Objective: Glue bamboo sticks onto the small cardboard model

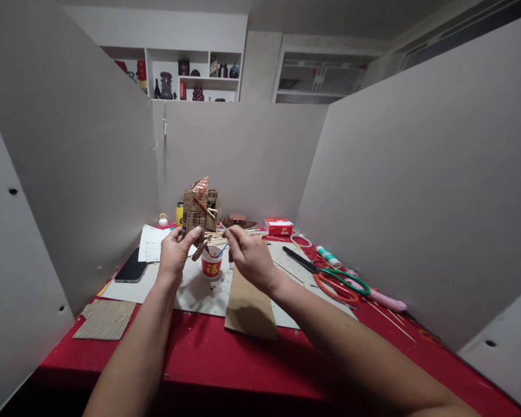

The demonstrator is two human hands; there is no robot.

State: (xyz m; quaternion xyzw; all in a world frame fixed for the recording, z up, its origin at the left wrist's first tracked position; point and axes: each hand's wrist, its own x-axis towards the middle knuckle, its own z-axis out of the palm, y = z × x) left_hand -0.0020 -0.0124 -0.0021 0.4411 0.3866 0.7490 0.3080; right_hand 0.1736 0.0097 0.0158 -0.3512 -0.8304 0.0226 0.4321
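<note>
My left hand (180, 249) is closed round the lower end of a cardboard model (194, 205), raised upright above the table. Glossy brown coating shows near its top, and small sticks jut from its side. My right hand (247, 252) is closed in a pinch just right of the model. A thin pale stick (223, 225) pokes out at its fingertips; the rest is hidden by the fingers. Below, between both hands, stands a red and white paper cup (211, 263), with a thin blue stick (222, 250) leaning at its rim.
Large scissors (321, 270) with green and orange handles lie at right, near a pink-handled tool (386, 300) and a glue bottle (329, 256). A phone (131, 266) and corrugated cardboard (104, 319) lie left. A cardboard strip (249, 307) is in front; a red box (278, 226) stands behind.
</note>
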